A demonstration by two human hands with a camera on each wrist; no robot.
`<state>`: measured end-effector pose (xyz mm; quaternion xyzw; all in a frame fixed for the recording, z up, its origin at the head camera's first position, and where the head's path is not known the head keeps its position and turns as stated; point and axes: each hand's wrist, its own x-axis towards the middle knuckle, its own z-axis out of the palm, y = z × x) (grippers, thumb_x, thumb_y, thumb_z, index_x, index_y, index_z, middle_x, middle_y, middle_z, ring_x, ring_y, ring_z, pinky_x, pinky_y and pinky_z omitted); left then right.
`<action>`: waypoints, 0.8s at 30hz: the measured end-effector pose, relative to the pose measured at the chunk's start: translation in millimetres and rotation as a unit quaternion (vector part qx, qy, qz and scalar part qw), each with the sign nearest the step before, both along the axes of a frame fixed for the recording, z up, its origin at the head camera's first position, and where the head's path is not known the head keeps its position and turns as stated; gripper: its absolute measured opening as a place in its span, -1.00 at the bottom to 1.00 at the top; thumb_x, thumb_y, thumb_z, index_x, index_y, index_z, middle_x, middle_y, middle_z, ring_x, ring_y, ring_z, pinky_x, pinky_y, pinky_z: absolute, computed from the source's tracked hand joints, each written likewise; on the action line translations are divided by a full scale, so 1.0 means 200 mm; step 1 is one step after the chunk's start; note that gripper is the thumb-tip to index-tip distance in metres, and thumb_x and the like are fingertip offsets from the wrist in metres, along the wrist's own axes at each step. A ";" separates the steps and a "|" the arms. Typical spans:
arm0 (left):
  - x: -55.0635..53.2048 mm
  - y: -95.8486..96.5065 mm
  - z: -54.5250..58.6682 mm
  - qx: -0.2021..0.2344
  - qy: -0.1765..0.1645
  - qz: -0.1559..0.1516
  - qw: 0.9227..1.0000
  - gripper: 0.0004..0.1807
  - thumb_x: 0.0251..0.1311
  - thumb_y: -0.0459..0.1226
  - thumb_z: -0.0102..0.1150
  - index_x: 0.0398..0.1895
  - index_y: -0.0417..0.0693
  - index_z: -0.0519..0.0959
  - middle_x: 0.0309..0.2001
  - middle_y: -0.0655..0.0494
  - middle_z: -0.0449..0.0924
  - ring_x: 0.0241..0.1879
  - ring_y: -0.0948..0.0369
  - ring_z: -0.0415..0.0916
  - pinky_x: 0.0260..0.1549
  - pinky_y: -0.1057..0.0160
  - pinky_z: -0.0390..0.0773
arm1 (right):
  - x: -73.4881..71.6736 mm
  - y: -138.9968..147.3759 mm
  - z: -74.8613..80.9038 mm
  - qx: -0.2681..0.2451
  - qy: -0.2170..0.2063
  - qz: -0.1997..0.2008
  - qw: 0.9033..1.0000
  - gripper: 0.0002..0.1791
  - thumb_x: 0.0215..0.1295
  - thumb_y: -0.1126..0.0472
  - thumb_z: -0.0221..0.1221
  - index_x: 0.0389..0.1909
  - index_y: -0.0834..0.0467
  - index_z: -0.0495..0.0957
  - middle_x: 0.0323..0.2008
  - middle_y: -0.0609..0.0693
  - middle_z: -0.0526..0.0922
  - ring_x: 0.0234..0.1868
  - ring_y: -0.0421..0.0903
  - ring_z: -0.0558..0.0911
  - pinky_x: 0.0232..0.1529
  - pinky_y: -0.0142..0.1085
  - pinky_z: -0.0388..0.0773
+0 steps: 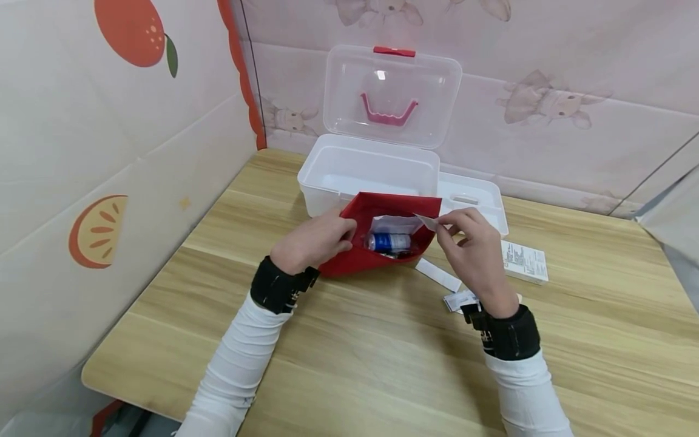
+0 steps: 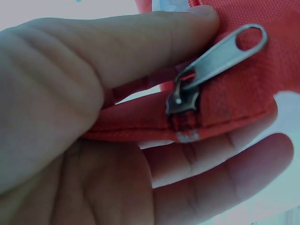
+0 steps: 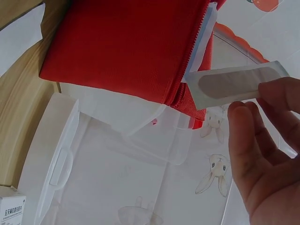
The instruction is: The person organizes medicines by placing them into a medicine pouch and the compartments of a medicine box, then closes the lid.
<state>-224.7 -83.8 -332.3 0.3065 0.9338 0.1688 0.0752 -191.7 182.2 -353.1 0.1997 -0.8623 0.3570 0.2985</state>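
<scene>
My left hand (image 1: pixel 317 238) grips the edge of a red zipped pouch (image 1: pixel 355 265), its thumb on one side and fingers on the other. The metal zipper pull (image 2: pixel 225 57) hangs over the fabric beside the thumb in the left wrist view. The pouch's mouth gapes, and inside lie a blue-and-white cylinder (image 1: pixel 389 242) and a white packet (image 1: pixel 394 224). Between thumb and fingertips, my right hand (image 1: pixel 474 252) pinches a wrapped adhesive bandage (image 3: pixel 240 84) by one end. Its other end is right at the pouch's open zipper edge.
Behind the pouch stands a clear plastic box (image 1: pixel 371 159) with its lid (image 1: pixel 393 97) raised. A white tray (image 1: pixel 494 209) lies beside it. Right of the pouch are a white strip (image 1: pixel 438 275), a small packet (image 1: pixel 457 300) and a printed white carton (image 1: pixel 525 262).
</scene>
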 end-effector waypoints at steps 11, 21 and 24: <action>0.00 0.00 -0.01 -0.006 0.015 -0.017 1.000 -0.88 0.13 -0.32 0.17 -0.27 -0.12 0.49 -0.07 -0.08 0.42 -0.11 0.12 0.33 -0.21 0.14 0.58 | 0.00 -0.02 -0.03 0.025 -0.017 0.017 0.999 -0.90 0.04 0.35 0.28 -0.37 0.20 0.63 -0.37 0.06 0.54 -0.38 -0.14 0.49 -0.63 -0.13 0.55; 0.00 -0.01 0.00 -0.014 0.020 -0.021 0.999 -0.90 0.16 -0.33 0.09 -0.27 -0.15 0.50 -0.09 -0.11 0.42 -0.14 0.11 0.35 -0.21 0.14 0.59 | -0.01 -0.04 -0.05 0.050 -0.026 0.022 0.998 -0.90 0.05 0.33 0.27 -0.36 0.20 0.62 -0.34 0.06 0.57 -0.37 -0.10 0.52 -0.60 -0.17 0.56; 0.00 -0.01 0.00 -0.016 0.020 -0.021 0.999 -0.88 0.16 -0.32 0.09 -0.25 -0.17 0.51 -0.09 -0.13 0.42 -0.14 0.10 0.36 -0.21 0.12 0.59 | -0.01 -0.04 -0.06 0.056 -0.028 0.022 0.998 -0.90 0.06 0.33 0.27 -0.35 0.21 0.62 -0.33 0.07 0.57 -0.37 -0.06 0.54 -0.59 -0.15 0.56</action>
